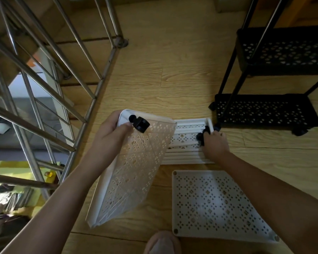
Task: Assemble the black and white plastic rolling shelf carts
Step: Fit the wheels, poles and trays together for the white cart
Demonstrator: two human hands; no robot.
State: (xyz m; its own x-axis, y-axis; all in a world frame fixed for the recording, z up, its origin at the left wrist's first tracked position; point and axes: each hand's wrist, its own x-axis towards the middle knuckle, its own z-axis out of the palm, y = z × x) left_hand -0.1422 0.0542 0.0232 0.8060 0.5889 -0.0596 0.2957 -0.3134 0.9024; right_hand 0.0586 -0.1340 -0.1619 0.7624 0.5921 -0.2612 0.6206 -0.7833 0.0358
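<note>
Closest in, my knee (163, 242) pokes up at the bottom edge, cut off. My left hand (110, 125) grips the far corner of a white shelf tray (132, 176). It is tilted underside up, long axis running away from me, with a black caster (140, 124) seated at that corner. My right hand (216, 143) curls over loose casters (202, 134) lying on white poles (187, 156); my fingers hide how many. Another white tray (218, 204) lies flat on the floor (154, 70). At far right, the black cart (273, 88) stands cropped.
</note>
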